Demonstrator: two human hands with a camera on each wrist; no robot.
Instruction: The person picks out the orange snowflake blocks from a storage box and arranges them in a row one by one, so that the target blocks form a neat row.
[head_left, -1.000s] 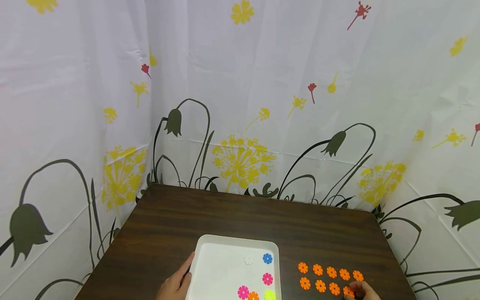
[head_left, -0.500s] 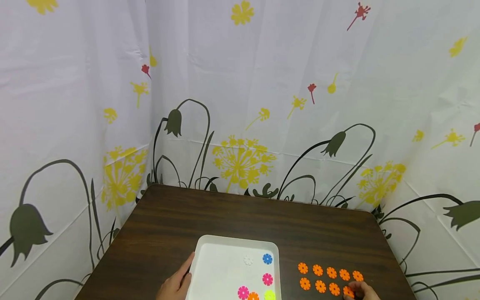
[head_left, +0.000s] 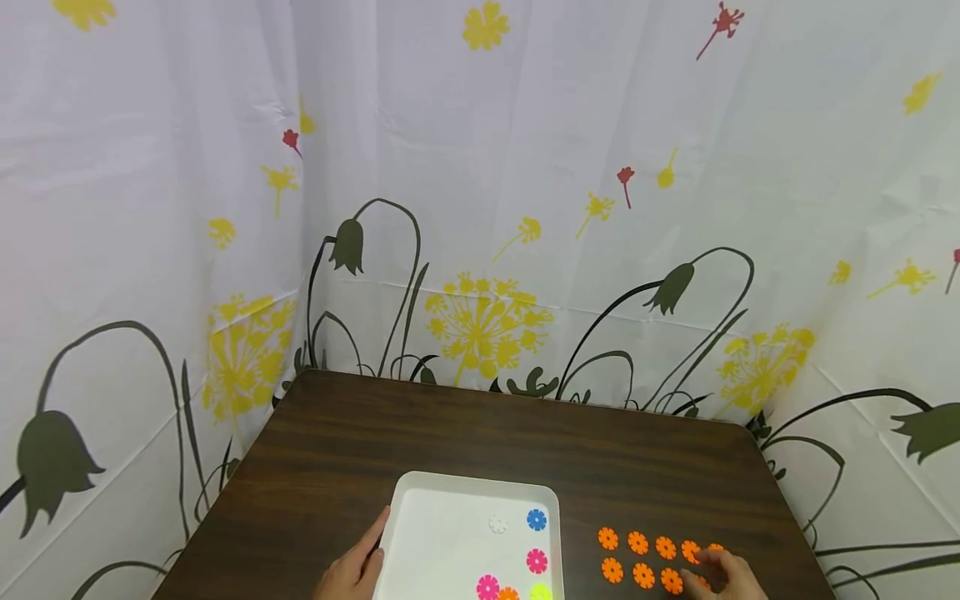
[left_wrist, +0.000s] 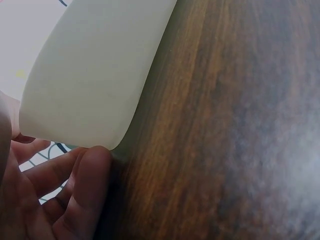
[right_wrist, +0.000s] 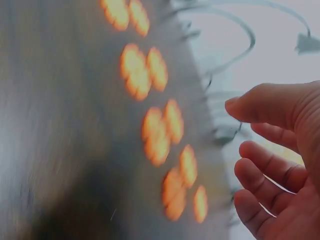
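Note:
The white tray (head_left: 435, 537) sits on the brown table with its left wall in my left hand (head_left: 351, 575). In the left wrist view, the fingers (left_wrist: 95, 175) meet the lower edge of the tray's outer wall (left_wrist: 95, 75). My right hand (head_left: 727, 577) hovers over the right end of two rows of orange notched discs (head_left: 643, 575), partly hiding the discs there. The right wrist view has this hand (right_wrist: 280, 165) with thumb and fingers apart and nothing between them, beside the blurred orange discs (right_wrist: 135, 70).
Inside the tray lie a blue disc (head_left: 536, 520), a white disc (head_left: 497, 523), two pink discs (head_left: 536, 561), an orange disc (head_left: 507, 594) and a yellow disc (head_left: 540, 592). A flower-printed curtain (head_left: 480, 167) surrounds the back and sides of the table (head_left: 450, 433).
My right hand has come off the near-right orange disc, which stays on the table, and has shifted slightly, its fingers now free. My left hand and the tray keep their place.

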